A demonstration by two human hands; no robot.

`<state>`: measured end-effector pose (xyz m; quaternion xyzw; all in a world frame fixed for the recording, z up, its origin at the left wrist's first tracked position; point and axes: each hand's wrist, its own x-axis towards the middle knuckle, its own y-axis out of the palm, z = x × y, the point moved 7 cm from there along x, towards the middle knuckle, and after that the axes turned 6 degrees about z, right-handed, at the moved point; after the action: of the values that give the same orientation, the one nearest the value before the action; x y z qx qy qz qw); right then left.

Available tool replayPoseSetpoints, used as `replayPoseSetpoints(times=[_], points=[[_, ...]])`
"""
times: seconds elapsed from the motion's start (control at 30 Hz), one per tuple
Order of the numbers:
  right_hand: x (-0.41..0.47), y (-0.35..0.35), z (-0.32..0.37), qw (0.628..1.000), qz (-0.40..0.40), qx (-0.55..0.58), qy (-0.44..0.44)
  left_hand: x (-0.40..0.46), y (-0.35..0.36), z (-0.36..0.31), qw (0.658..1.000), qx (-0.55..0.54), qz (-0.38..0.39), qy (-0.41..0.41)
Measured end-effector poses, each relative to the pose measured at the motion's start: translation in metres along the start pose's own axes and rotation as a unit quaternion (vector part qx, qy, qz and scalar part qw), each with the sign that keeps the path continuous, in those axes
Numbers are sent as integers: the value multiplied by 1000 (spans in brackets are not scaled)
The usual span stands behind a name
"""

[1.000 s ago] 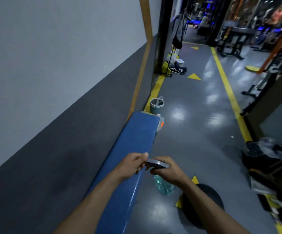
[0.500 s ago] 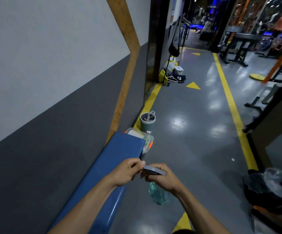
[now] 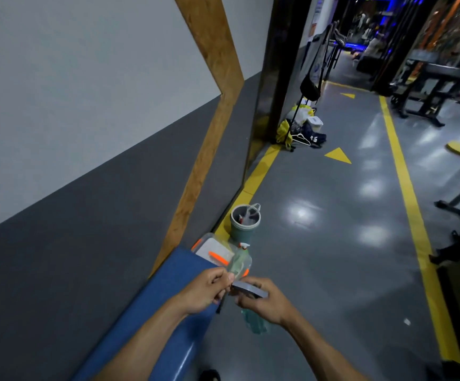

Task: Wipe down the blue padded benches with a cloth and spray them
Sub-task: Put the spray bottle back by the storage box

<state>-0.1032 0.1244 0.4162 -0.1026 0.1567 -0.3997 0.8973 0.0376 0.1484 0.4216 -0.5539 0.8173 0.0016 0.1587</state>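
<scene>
A blue padded bench point(image 3: 162, 298) runs along the grey wall at the lower left and ends just ahead of my hands. My right hand point(image 3: 263, 302) grips a flat grey object point(image 3: 250, 288), and a translucent green bottle point(image 3: 255, 324) hangs below the same hand. My left hand point(image 3: 204, 291) is over the bench's end, its fingertips pinched on the near edge of the grey object. I cannot tell whether that object is a folded cloth or something rigid. A spray bottle point(image 3: 240, 257) with a white and red nozzle stands in a clear box past the bench.
The clear plastic box point(image 3: 209, 247) with orange latches sits on the floor at the bench's end. A grey bucket point(image 3: 245, 224) stands behind it on the yellow line. Bags and a hanger point(image 3: 303, 133) lie farther along the wall. Gym machine frames point(image 3: 427, 105) stand at the right.
The view has moved forward along the bench, so its end, the box and the bucket are closer. Both hands stay together on the grey object.
</scene>
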Motion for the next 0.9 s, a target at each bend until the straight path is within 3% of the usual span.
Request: replayPoseSetpoints(times=[0.27, 0.53, 0.63, 0.9], points=[[145, -107, -11, 997, 33, -74, -2, 148, -78, 2, 997, -42, -39, -44], [309, -167, -60, 982, 124, -134, -54, 268, -145, 51, 976, -98, -185, -66], [366, -180, -106, 975, 168, -136, -51, 299, -155, 81, 949, -160, -243, -120], [473, -202, -220, 963, 123, -232, -64, 326, -162, 157, 869, -218, -370, -247]])
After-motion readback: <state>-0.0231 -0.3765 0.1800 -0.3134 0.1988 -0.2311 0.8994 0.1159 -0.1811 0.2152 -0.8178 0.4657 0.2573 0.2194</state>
